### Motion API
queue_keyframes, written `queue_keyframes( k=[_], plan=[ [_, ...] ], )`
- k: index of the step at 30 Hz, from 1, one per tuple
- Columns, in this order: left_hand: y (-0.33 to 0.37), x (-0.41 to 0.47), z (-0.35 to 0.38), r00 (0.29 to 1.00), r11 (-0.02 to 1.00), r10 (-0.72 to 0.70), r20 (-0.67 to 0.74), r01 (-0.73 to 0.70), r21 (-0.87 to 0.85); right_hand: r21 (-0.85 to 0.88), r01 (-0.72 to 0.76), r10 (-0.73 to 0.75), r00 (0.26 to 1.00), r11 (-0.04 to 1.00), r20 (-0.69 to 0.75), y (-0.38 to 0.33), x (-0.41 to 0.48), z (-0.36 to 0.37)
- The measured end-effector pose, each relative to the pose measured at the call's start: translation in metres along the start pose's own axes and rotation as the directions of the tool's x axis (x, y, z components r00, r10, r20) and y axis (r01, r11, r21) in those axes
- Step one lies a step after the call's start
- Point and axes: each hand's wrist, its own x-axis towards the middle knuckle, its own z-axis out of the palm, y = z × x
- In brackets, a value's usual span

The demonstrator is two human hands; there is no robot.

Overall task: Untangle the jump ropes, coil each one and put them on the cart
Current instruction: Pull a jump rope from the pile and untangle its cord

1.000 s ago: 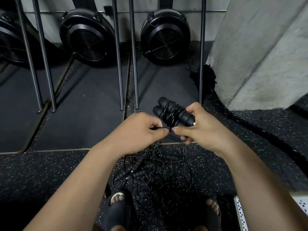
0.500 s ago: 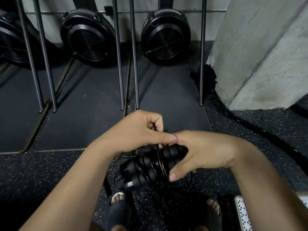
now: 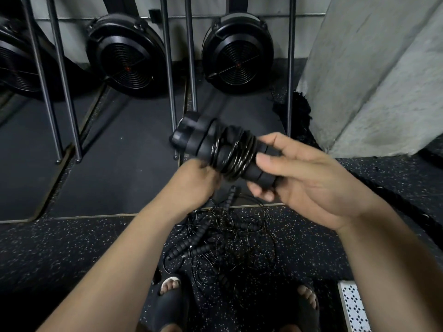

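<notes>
Head view, centre frame: gripping a jump rope (image 3: pixel 217 146), cord wound round its handles, in the right hand (image 3: pixel 309 185); touching it from below with the blurred left hand (image 3: pixel 197 182), grasp impossible to tell. Lower centre: tangled ropes (image 3: pixel 223 240) heaped on the floor (image 3: pixel 72 248). Seemingly one coil nearly finished, carting undone

Forearms forward — right hand (image 3: pixel 309 180) palm-up, fingers (image 3: pixel 273 142) curled round the coiled jump rope (image 3: pixel 230 154), left hand (image 3: pixel 196 180) blurred, touching it.
</notes>
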Motion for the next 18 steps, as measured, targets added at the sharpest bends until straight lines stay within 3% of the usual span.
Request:
queue_keyframes(
  k=[2, 5, 10, 13, 18],
  plan=[
    [0.001, 0.008, 0.006, 0.999, 1.0, 0.016, -0.035, -0.017, -0.008, 0.049, 0.056, -0.05, 0.992, 0.997, -0.118, 0.001, 0.005, 0.0],
    [0.005, 0.008, 0.012, 0.996, 0.991, 0.09, 0.021, -0.092, 0.095, 0.056, 0.109, -0.088, 0.951, 0.992, -0.295, 0.006, 0.011, -0.002],
    [0.007, 0.004, 0.021, 0.973, 0.929, 0.145, 0.181, -0.197, 0.314, -0.29, 0.054, -0.211, 0.814, 0.955, -0.541, 0.021, 0.019, -0.016],
    [0.004, 0.004, 0.022, 0.968, 0.92, 0.168, 0.185, -0.222, 0.324, -0.534, -0.084, -0.276, 0.783, 0.841, -0.558, 0.029, 0.021, -0.022],
    [0.005, 0.003, 0.011, 0.963, 0.926, 0.22, 0.158, -0.257, 0.276, -0.75, -0.205, -0.29, 0.833, 0.629, -0.471, 0.031, 0.021, -0.024]
  ],
)
